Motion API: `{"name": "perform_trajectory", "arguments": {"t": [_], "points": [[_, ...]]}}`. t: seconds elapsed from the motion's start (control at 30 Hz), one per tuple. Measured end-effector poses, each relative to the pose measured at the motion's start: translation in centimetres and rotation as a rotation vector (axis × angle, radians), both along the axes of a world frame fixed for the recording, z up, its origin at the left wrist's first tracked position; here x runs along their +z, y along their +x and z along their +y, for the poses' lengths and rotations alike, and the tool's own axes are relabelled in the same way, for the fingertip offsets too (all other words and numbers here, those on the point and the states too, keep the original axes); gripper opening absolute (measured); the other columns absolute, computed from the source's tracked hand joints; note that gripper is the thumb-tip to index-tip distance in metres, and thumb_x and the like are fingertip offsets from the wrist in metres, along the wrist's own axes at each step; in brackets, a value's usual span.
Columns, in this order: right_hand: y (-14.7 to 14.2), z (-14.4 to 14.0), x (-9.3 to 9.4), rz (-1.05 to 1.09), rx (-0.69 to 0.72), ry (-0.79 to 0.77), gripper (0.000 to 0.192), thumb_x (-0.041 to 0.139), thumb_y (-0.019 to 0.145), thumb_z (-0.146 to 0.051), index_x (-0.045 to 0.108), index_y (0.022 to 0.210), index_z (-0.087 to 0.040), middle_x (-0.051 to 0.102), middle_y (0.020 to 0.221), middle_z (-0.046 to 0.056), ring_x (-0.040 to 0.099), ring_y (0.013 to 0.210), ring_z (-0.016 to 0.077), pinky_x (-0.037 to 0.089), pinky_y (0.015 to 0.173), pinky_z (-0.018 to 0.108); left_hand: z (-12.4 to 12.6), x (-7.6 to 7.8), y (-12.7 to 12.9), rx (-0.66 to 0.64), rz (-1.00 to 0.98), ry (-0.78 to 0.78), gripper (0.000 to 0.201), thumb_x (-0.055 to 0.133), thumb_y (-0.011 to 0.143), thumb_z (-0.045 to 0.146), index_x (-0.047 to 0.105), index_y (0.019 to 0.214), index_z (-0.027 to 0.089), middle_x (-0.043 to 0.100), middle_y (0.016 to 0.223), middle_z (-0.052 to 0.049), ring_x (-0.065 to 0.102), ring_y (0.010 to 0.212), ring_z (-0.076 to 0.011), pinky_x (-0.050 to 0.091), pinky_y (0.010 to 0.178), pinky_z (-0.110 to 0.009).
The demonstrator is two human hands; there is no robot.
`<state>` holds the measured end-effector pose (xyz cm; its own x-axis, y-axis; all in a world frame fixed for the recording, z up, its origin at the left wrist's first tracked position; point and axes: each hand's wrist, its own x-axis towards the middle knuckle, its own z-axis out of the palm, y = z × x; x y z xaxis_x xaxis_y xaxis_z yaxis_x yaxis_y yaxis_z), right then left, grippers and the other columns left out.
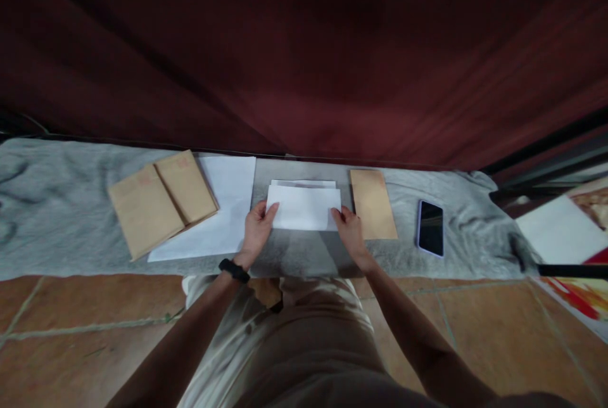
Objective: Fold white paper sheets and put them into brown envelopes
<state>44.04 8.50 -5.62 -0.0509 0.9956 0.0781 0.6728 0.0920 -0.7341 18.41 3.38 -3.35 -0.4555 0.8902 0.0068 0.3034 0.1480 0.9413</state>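
From the head view, we see a folded white paper point(304, 206) lying mid-bench on the grey cloth point(57, 205). Our left hand point(256, 230) pinches its left edge and our right hand point(349, 230) its right, fingers closed on the sheet. We judge it light, limp and easily creased, best held by the edges. Brown envelopes point(161, 199) sit left, one more point(373, 202) right, a phone point(430, 227) beyond. We read no writing.

Grey cloth-covered bench point(61, 218): brown envelopes point(161, 202), white sheets point(228, 205), folded paper point(304, 207), single brown envelope point(373, 203), phone point(430, 227).
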Motion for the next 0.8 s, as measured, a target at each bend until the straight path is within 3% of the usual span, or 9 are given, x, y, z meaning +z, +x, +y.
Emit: {"name": "perform_trajectory", "arguments": {"t": [0.1, 0.27, 0.53, 0.8], "points": [[-0.4, 0.8, -0.2, -0.081, -0.018, 0.002, 0.039, 0.049, 0.097, -0.054, 0.063, 0.075, -0.025, 0.061, 0.059, -0.001, 0.054, 0.055, 0.0160, 0.039, 0.056, 0.025, 0.1, 0.1, -0.3, 0.004, -0.042, -0.006, 0.032, 0.062, 0.084, 0.051, 0.058, 0.073, 0.021, 0.043, 0.062, 0.006, 0.038, 0.061, -0.0117, 0.033, 0.056, -0.023], [-0.8, 1.4, -0.2, -0.162, -0.037, 0.012, 0.038, 0.050, 0.099, -0.050, 0.067, 0.078, -0.024, 0.067, 0.064, 0.002, 0.060, 0.059, 0.0177, 0.041, 0.057, 0.026, -0.3, -0.1, -0.8, -0.094, -0.103, -0.074, 0.031, 0.064, 0.082, 0.050, 0.062, 0.079, 0.019, 0.055, 0.067, 0.003, 0.047, 0.063, -0.0134, 0.039, 0.058, -0.023], [-1.7, 1.5, 1.6, -0.418, -0.017, -0.140, 0.038, 0.050, 0.104, -0.048, 0.074, 0.099, -0.020, 0.078, 0.088, 0.014, 0.075, 0.078, 0.0255, 0.048, 0.068, 0.030, 0.2, -0.5, -0.5, -0.001, 0.104, -0.143, 0.033, 0.059, 0.081, 0.051, 0.050, 0.065, 0.024, 0.043, 0.056, 0.005, 0.040, 0.056, -0.0130, 0.030, 0.053, -0.025], [-3.0, 1.3, 3.0, -0.718, -0.004, -0.155, 0.041, 0.038, 0.109, -0.043, 0.069, 0.119, -0.017, 0.080, 0.094, 0.014, 0.077, 0.090, 0.0254, 0.053, 0.074, 0.029, 1.6, 0.1, -0.6, -0.005, 0.335, -0.350, 0.030, 0.053, 0.086, 0.049, 0.060, 0.075, 0.022, 0.059, 0.065, 0.001, 0.055, 0.063, -0.0163, 0.036, 0.059, -0.027]]}}
